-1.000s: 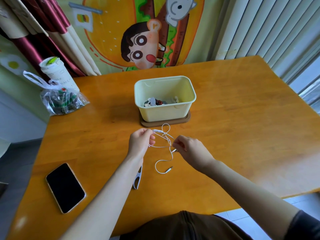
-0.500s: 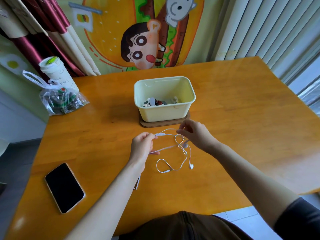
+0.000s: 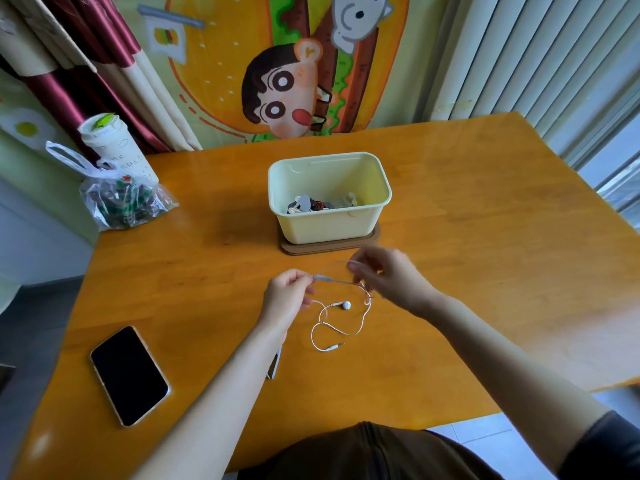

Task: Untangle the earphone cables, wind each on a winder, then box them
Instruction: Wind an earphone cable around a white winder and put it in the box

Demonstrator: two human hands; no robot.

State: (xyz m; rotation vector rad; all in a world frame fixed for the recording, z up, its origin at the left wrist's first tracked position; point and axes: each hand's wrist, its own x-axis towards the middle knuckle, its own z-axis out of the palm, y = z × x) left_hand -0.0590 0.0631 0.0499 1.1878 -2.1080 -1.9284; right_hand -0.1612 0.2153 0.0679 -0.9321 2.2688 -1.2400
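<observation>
Bright, soft daylight comes from the window (image 3: 620, 168) at the right and lays a pale glare over that side of the table (image 3: 502, 202). The box (image 3: 329, 226) throws a faint shadow to its left. The right hand (image 3: 391, 275) and the cable (image 3: 325, 278) beside it are smeared; the left hand (image 3: 287, 296) is sharp. Table edges and blinds (image 3: 519, 57) bow outward

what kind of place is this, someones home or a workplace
Most likely a room in a home, not a workplace: a wooden table beside vertical blinds, with a cartoon wall hanging and maroon curtains behind it.
</observation>
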